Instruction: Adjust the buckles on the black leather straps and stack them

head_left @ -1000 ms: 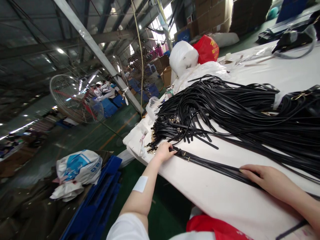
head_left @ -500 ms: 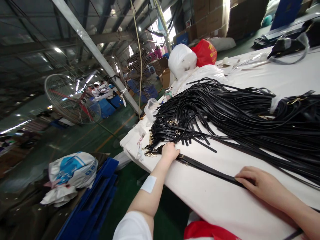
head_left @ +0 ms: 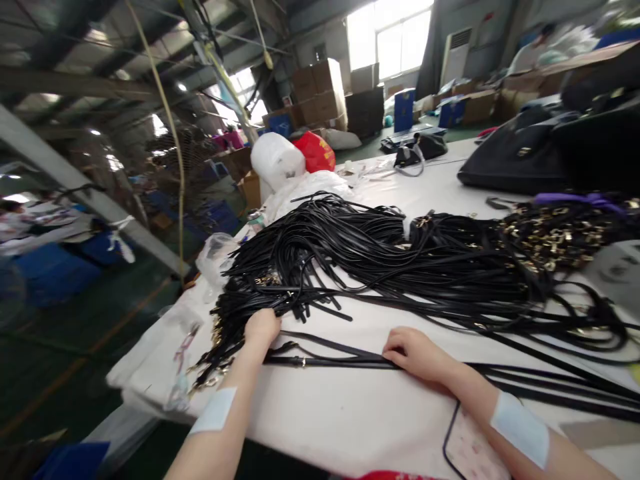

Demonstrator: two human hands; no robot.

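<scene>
Likely the left hand (head_left: 261, 328), curled on the strap pile (head_left: 380, 260) at the table's (head_left: 350, 413) near edge, could drag neighbours while the right hand (head_left: 417, 353) presses one strap (head_left: 330, 361) flat.

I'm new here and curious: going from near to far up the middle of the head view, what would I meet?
Right hand → flat strap → strap pile → white bag → red bag → stacked boxes → window.
</scene>
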